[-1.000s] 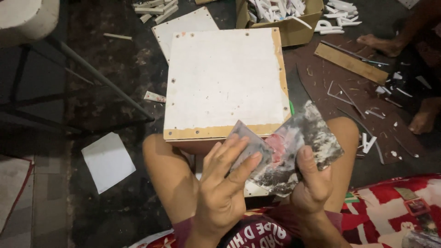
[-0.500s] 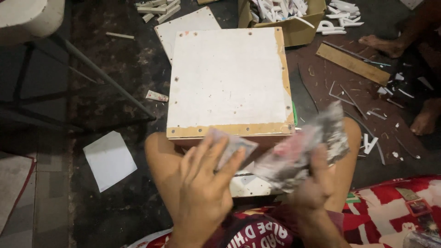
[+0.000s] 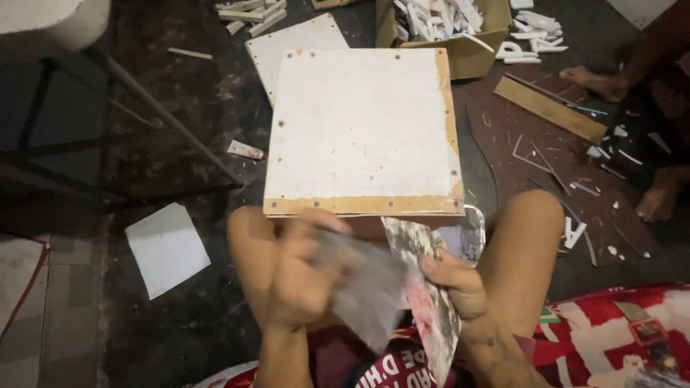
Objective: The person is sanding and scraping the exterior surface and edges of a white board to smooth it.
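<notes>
I sit on the floor with my knees apart. My right hand [image 3: 451, 282] pinches a crumpled sheet of printed paper [image 3: 425, 302], grey with red patches, held edge-on between my knees. My left hand [image 3: 305, 276] is blurred with motion and grips a smaller greyish piece of paper [image 3: 366, 291] right beside the sheet. Just beyond my hands lies a square white board [image 3: 363, 129] with a bare wooden strip along its near and right edges.
A white paper square [image 3: 167, 248] lies at left, near dark metal chair legs [image 3: 158, 115]. A cardboard box [image 3: 453, 29] of white cut letters stands behind the board. A wooden strip [image 3: 550, 109] and white scraps litter the right, where another person's bare feet [image 3: 658, 201] rest.
The printed sheet has turned from lying flat and spread to standing edge-on in my right hand. My left hand has pulled a smaller piece away leftward and downward, moving fast.
</notes>
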